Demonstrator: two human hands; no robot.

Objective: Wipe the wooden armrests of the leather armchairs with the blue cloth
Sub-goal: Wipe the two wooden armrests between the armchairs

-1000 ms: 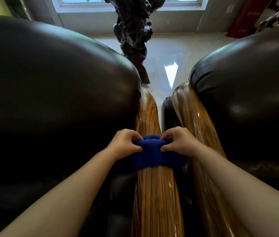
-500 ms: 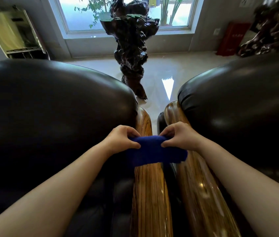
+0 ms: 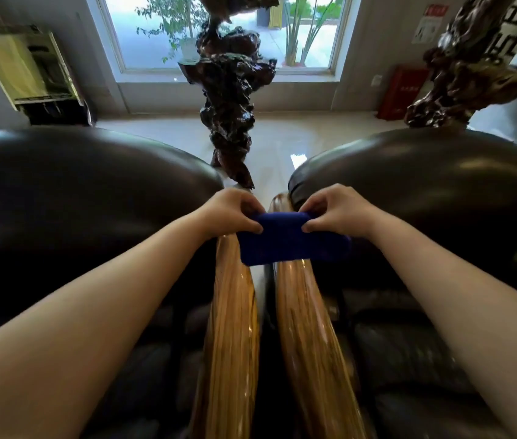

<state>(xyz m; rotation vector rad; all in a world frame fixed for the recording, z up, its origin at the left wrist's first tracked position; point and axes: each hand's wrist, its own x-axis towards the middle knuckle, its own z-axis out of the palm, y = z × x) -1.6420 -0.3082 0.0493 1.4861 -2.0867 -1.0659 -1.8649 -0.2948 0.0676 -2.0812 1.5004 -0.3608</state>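
Two dark leather armchairs stand side by side, the left one and the right one. Between them run two glossy wooden armrests, the left armrest and the right armrest. A folded blue cloth is stretched over the far part of the right armrest. My left hand pinches the cloth's left end. My right hand pinches its right end. The far end of the left armrest is hidden under my left hand.
A tall dark gnarled root sculpture stands on the shiny floor just beyond the armrests. Another carved root piece rises behind the right chair. A window, a red box and a rack line the far wall.
Both hands carried the cloth from the left armrest across to the right one and farther away from me. The view tilted up, showing more of the window.
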